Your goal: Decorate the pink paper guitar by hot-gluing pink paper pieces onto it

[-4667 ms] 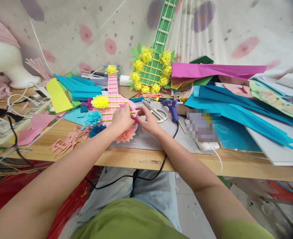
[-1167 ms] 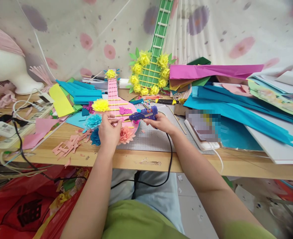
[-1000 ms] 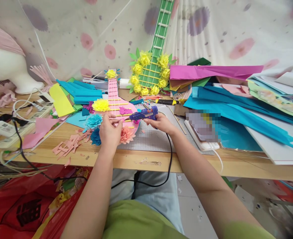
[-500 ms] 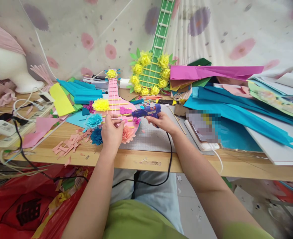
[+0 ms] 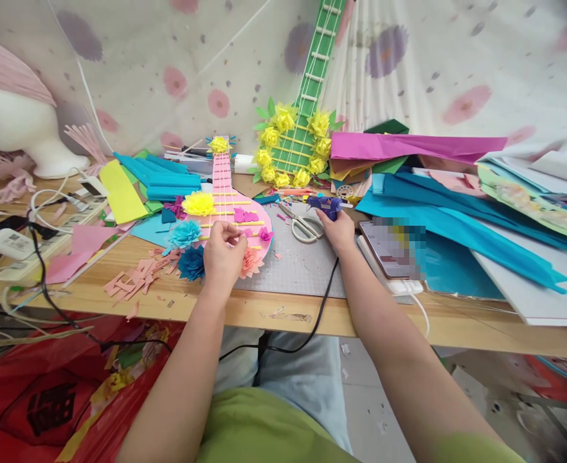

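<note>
A pink paper guitar (image 5: 223,193) with yellow rods, white strings and paper flowers lies on the grey cutting mat (image 5: 293,276). Over its lower body, my left hand (image 5: 224,254) is closed in a pinch on a small pink paper piece, largely hidden by the fingertips. My right hand (image 5: 339,228) grips a blue glue gun (image 5: 329,206) at the back of the mat, its black cord trailing toward me. Silver scissors (image 5: 306,226) lie open between my right hand and the guitar. Around the guitar's edge are a yellow flower (image 5: 198,204), blue flowers and a coral flower (image 5: 251,262).
A green paper guitar (image 5: 307,96) with yellow roses leans at the back. Blue paper sheets (image 5: 461,212) and a phone (image 5: 382,247) lie to the right. Coral paper scraps (image 5: 141,280), cables and a power strip (image 5: 78,218) are at left. A red bag (image 5: 71,386) hangs below.
My right hand has drawn the glue gun away from the guitar, to the right and back, uncovering the scissors. My left hand stays pinched over the guitar.
</note>
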Tool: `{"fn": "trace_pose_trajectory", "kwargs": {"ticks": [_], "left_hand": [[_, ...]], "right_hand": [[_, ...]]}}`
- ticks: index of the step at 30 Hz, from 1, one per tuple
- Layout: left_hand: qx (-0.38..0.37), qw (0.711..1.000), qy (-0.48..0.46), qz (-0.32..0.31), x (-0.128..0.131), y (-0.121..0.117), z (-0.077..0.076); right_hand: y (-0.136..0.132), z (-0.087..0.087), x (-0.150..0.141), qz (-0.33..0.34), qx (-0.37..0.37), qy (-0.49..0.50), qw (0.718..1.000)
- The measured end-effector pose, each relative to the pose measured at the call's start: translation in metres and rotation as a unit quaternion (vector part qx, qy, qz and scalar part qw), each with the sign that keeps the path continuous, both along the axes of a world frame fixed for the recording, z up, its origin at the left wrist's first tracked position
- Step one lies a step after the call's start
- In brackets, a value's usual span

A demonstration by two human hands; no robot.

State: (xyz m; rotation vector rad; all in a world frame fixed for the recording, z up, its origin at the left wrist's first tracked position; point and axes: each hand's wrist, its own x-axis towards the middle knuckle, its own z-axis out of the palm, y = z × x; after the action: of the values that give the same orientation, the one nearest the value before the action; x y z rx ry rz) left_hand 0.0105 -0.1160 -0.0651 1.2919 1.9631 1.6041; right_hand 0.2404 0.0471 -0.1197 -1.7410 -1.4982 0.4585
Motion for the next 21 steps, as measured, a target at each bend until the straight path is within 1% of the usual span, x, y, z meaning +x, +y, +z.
{"fn": "trace_pose_trajectory", "kwargs": {"ticks": [4, 7, 8, 9, 11, 13, 15, 16, 18, 21], "left_hand": [[0.011, 1.000, -0.015, -0.015, 0.001, 0.002, 0.001], [0.008, 1.000, -0.022, -0.020, 0.002, 0.002, 0.000], [0.008, 1.000, -0.020, -0.020, 0.003, 0.002, 0.000], [0.009, 1.000, -0.017, -0.021, 0.004, 0.002, 0.000], [0.014, 1.000, -0.017, -0.021, 0.006, 0.002, 0.001], [0.023, 0.999, -0.021, -0.024, 0.009, 0.001, 0.003], [0.024, 0.999, -0.022, -0.033, 0.012, 0.001, 0.005], [0.020, 0.999, -0.021, -0.038, 0.012, 0.001, 0.006], [0.012, 0.999, -0.018, -0.047, 0.014, 0.001, 0.007], [0.007, 0.999, -0.021, -0.049, 0.014, 0.001, 0.007]], "right_hand": [[0.000, 0.000, 0.000, -0.010, -0.021, -0.036, 0.999], [0.001, -0.003, 0.000, -0.001, -0.039, -0.028, 0.999], [0.002, -0.004, 0.000, -0.002, -0.032, -0.022, 0.999], [0.002, -0.004, 0.000, -0.010, -0.013, -0.017, 1.000], [0.000, -0.001, 0.001, -0.039, 0.069, -0.018, 0.997], [-0.006, 0.007, 0.000, -0.066, 0.174, -0.026, 0.982], [-0.016, 0.018, -0.003, -0.065, 0.251, -0.027, 0.965], [-0.022, 0.024, -0.007, -0.052, 0.273, -0.019, 0.961], [-0.036, 0.033, -0.017, -0.013, 0.293, 0.010, 0.956], [-0.055, 0.039, -0.039, 0.065, 0.293, 0.075, 0.951]]}}
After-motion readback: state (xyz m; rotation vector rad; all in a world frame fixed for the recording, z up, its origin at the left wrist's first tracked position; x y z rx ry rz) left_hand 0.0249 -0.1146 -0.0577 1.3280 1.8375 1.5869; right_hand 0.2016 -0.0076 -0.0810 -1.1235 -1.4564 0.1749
